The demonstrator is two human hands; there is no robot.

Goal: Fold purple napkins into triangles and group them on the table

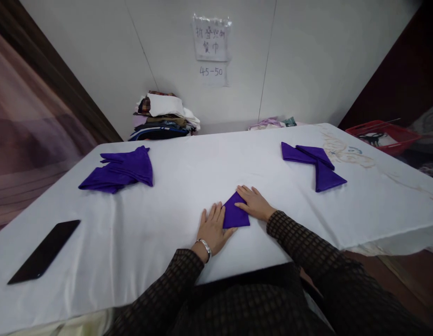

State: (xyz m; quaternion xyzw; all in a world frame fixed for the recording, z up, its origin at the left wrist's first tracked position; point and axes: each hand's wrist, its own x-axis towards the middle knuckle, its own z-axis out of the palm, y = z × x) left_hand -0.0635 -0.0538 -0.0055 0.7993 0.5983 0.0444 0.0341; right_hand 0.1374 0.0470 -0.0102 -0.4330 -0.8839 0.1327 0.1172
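A small folded purple cloth (235, 213) lies flat on the white-covered table (188, 172), between my two hands. My left hand (213, 228) rests at its left edge, fingers spread, with the thumb near the lower edge. On the upper right side lies my right hand (254, 203), its fingers extended and its thumb over the cloth. Neither hand grips it. Folded purple pieces (323, 163) sit at the right, some overlapping. At the left is a looser pile of purple cloth (121, 170).
A dark flat object (44, 252) lies at the table's left front. Stacked clothes (163, 116) stand by the back wall, with more fabric (268, 123) behind the table's back edge. A red basket (400, 137) is beyond the right back corner.
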